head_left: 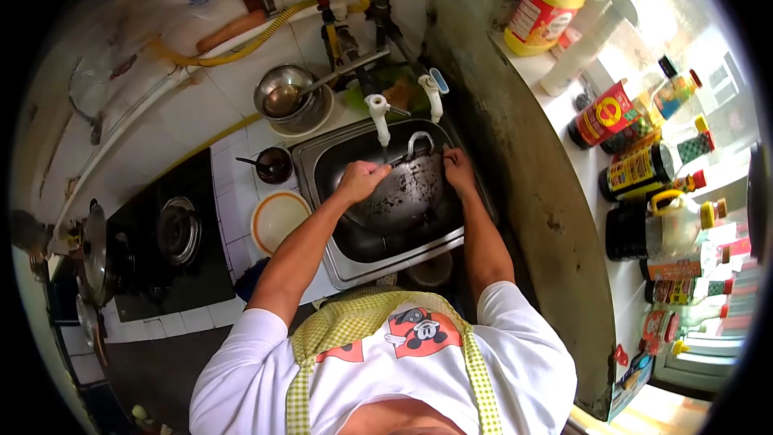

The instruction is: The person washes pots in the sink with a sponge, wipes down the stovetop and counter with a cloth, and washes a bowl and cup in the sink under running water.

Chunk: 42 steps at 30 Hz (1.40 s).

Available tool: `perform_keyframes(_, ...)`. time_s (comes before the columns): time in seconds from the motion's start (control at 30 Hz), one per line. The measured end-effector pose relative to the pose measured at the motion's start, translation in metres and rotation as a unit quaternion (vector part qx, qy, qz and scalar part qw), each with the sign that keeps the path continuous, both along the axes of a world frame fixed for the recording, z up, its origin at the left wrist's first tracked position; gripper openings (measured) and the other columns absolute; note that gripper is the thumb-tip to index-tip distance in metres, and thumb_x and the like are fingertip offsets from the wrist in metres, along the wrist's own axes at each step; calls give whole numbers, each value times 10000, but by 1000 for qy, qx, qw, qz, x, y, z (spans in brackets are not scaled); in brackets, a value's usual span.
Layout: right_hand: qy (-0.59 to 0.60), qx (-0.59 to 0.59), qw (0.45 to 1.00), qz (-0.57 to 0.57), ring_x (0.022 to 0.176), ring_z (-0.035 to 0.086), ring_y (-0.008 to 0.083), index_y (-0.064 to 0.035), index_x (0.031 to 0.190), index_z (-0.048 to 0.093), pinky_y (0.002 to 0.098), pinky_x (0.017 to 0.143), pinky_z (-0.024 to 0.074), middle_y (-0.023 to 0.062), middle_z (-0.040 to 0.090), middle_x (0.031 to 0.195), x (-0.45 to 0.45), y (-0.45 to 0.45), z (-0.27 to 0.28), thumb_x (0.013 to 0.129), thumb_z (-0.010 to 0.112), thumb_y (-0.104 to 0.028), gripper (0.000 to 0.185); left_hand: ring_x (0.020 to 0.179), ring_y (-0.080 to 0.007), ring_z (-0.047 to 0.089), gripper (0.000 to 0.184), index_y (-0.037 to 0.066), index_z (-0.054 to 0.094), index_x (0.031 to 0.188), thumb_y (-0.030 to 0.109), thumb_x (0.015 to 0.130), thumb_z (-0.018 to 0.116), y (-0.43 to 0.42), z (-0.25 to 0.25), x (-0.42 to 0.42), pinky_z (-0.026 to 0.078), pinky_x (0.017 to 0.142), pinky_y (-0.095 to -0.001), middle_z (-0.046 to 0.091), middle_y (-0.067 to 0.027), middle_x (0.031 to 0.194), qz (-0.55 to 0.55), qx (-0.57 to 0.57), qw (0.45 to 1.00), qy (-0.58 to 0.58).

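Note:
A dark metal wok with a loop handle on its far rim is tilted inside the stainless steel sink. Its inner surface looks wet and patchy with dark specks. My left hand is closed on the wok's left rim, thumb on top. On the opposite side my right hand has its fingers closed at the right rim. Part of the wok's lower edge blends into the dark basin. A white tap points down over the wok, just beyond my left hand.
Another tap stands to the right. Left of the sink are a white bowl, a small dark bowl with a spoon, and a metal pot with a ladle. A gas hob lies further left. Bottles line the right ledge.

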State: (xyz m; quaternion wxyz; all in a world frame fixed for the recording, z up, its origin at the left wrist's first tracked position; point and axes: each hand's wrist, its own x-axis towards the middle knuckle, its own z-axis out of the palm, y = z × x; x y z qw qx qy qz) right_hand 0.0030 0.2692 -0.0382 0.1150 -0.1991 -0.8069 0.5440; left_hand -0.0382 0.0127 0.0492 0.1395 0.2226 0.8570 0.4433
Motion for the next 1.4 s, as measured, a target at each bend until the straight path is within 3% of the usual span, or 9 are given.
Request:
perform_keyframes(0.03, 15, -117, 993, 2, 813, 522, 138, -57, 928, 545, 257, 721, 410, 31, 571, 844, -2, 0, -3, 801, 570, -192, 187, 503, -85, 353, 442, -25, 537, 610, 377, 791, 561, -3, -13, -7, 340, 470, -314, 364, -64, 480, 5, -20, 1000, -14)
perform_keyframes(0.27, -68, -69, 995, 32, 739, 524, 143, -16, 924, 562, 282, 675, 430, 45, 568, 806, -40, -6, 17, 719, 662, -300, 365, 511, -111, 418, 502, -34, 561, 637, 449, 774, 553, -6, -11, -36, 378, 516, -323, 457, -77, 508, 45, -28, 993, -102)
perform_keyframes(0.47, -34, -57, 997, 29, 663, 496, 110, -50, 1002, 560, 226, 593, 378, 25, 563, 827, -31, 6, 10, 740, 645, -366, 419, 666, -303, 595, 526, 6, 609, 680, 524, 744, 542, 29, 7, -38, 442, 603, -395, 587, -167, 651, 8, -130, 986, -104)
perform_keyframes(0.57, -173, -179, 968, 11, 573, 448, 112, -72, 997, 579, 256, 490, 339, -1, 515, 681, -13, -6, 65, 723, 602, -483, 494, 872, -353, 578, 483, 47, 629, 824, 515, 758, 529, 39, 22, -30, 459, 718, -441, 608, -192, 859, 5, -181, 981, -76)
perform_keyframes(0.7, -359, -119, 923, 73, 505, 437, 127, -61, 996, 571, 261, 422, 280, 29, 537, 668, -26, 6, 36, 650, 410, -769, 804, 794, -400, 563, 398, 43, 615, 799, 412, 820, 467, 42, 10, -12, 445, 698, -480, 596, -213, 803, -53, -191, 977, 76)
perform_keyframes(0.83, -377, -208, 902, 31, 770, 554, 207, 25, 1106, 493, 327, 635, 423, 139, 567, 891, -5, -18, 61, 675, 483, -702, 845, 792, -407, 558, 366, 30, 600, 816, 361, 840, 446, 38, 5, -3, 448, 696, -484, 591, -220, 813, -148, -198, 965, 85)
perform_keyframes(0.93, -151, -86, 983, 63, 962, 536, 270, 40, 1148, 455, 347, 828, 396, 190, 540, 1052, -4, -38, 44, 652, 586, -626, 841, 777, -399, 561, 332, 40, 604, 841, 347, 820, 481, 35, 3, -14, 451, 684, -470, 594, -213, 808, -155, -198, 964, 91)
perform_keyframes(1.0, -105, 15, 994, -7, 1029, 515, 303, 54, 1123, 461, 351, 871, 379, 219, 533, 1088, -10, -46, 34, 631, 650, -554, 805, 769, -390, 564, 310, 49, 607, 855, 337, 805, 503, 32, 4, -23, 452, 678, -461, 597, -206, 810, -140, -196, 966, 93)
perform_keyframes(1.4, -133, -73, 983, -104, 1065, 489, 328, 98, 1099, 474, 344, 880, 374, 261, 509, 1106, -22, -19, 11, 613, 632, -584, 852, 814, -334, 575, 477, 68, 639, 890, 511, 751, 530, -48, -40, -56, 439, 728, -394, 616, -162, 857, -7, -180, 983, 31)
